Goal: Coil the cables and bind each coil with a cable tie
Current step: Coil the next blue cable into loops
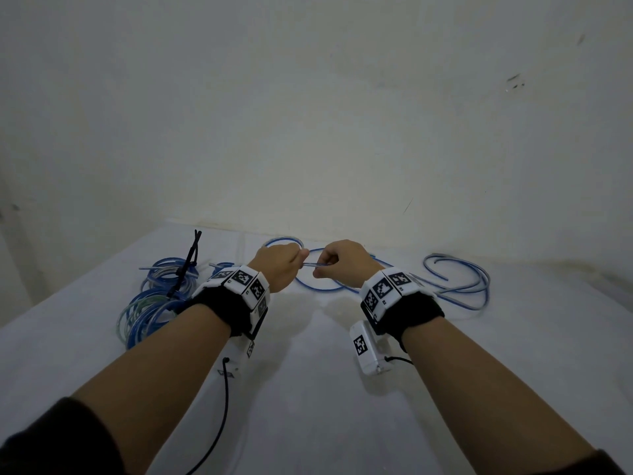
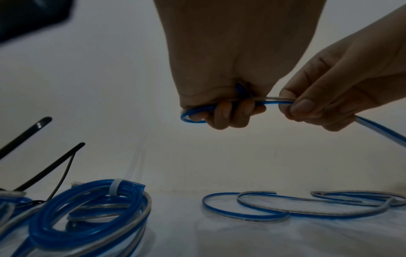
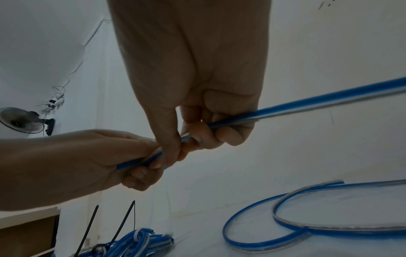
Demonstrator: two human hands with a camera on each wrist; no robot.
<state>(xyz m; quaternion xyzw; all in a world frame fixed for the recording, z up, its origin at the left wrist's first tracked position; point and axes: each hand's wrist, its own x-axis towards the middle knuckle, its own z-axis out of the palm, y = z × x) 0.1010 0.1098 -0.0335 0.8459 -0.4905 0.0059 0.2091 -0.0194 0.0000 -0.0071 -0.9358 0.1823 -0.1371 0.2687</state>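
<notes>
both forearms reach over the white counter. left hand grips a small starting loop of the loose blue-and-clear flat cable; right hand pinches it alongside. coiling is just begun: next, feed slack lying beyond. bound blue coils sit left; no containers visible.

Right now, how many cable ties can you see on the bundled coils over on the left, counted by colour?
black cable ties: 2
white cable tie: 1
Total in view: 3
</notes>
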